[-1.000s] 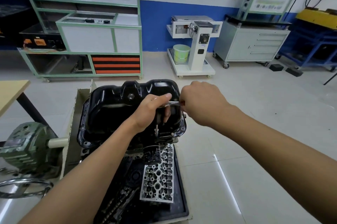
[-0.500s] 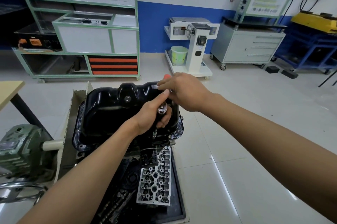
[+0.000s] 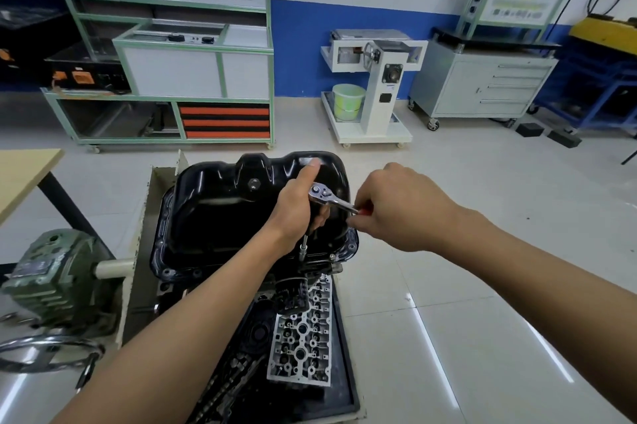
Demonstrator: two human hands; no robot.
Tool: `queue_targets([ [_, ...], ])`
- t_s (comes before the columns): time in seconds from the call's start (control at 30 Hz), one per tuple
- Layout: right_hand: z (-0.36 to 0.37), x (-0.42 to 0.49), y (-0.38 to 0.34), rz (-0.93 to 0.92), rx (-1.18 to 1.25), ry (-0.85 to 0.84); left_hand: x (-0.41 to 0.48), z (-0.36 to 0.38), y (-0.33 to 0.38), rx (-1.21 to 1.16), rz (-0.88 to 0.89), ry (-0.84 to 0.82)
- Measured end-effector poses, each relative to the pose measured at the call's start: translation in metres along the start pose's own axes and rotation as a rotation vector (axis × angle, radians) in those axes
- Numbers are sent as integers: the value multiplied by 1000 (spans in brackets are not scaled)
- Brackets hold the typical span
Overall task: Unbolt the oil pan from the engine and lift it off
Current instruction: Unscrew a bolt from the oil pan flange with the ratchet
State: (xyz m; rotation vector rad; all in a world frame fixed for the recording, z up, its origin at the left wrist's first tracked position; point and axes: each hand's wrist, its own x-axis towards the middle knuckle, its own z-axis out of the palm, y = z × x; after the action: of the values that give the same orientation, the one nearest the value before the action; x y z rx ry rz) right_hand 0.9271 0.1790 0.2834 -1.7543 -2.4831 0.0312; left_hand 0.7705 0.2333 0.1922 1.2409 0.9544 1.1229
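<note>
The left hand [image 3: 294, 208] curls its fingers [image 3: 320, 216] round the extension [image 3: 304, 243] just under the ratchet [image 3: 322, 195] head, with the thumb straight and pointing away. The right hand [image 3: 396, 206] has its fingers closed round the ratchet handle, and only a sliver of red grip shows beside them. That makes one ratchet and one extension, with two hands on them.

From the left fingers the extension runs down to the near flange of the oil pan [image 3: 213, 216], where its socket end sits on a bolt. The one pan is black and glossy. It lies bottom up on the engine [image 3: 320, 266], behind and to the left of the left fingers. One drain plug [image 3: 253, 184] sits on it, left of the thumb. A few bolt heads show along the flange, too small to count surely.

Nearer the person than the fingers are one black canister [image 3: 293, 296] and one cylinder head [image 3: 303, 337], which lies in a black tray [image 3: 350, 389]. Left of the left forearm stand one green gearbox [image 3: 51, 279] and one chrome handwheel [image 3: 41, 353]. Farther left is a table [image 3: 24, 172] corner.

The floor [image 3: 465, 285] is pale glossy tile. Beyond the fingers, along the wall [image 3: 300, 44], which is white above a blue band, stand three units. They are one green-framed bench [image 3: 165, 72], one white stand [image 3: 379, 85] holding one green bucket [image 3: 348, 101], and one grey cabinet [image 3: 458, 89] with four drawers.
</note>
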Motion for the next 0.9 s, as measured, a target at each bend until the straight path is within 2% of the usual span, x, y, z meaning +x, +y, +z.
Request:
queue_targets([
  [0.23,15,-14,-40,-15,304,-20,0,1,-7,-144,20,27],
  [0.37,8,-6,-31,-31,346,-121,-2,-10,-2,-52,39,-33],
  [0.47,-9,5,-13,-71,113,-209,-4,-22,7,49,44,-180],
  [0.57,-18,24,-5,-126,-182,-102,-7,-21,12,160,52,-373],
  [0.67,-13,44,-7,-182,-168,-52,-6,-13,11,205,76,-472],
  [0.77,-5,56,-12,-265,-30,-31,-3,-12,10,106,23,-433],
  [0.9,9,61,-7,-248,53,10,-2,-12,9,78,33,-289],
])
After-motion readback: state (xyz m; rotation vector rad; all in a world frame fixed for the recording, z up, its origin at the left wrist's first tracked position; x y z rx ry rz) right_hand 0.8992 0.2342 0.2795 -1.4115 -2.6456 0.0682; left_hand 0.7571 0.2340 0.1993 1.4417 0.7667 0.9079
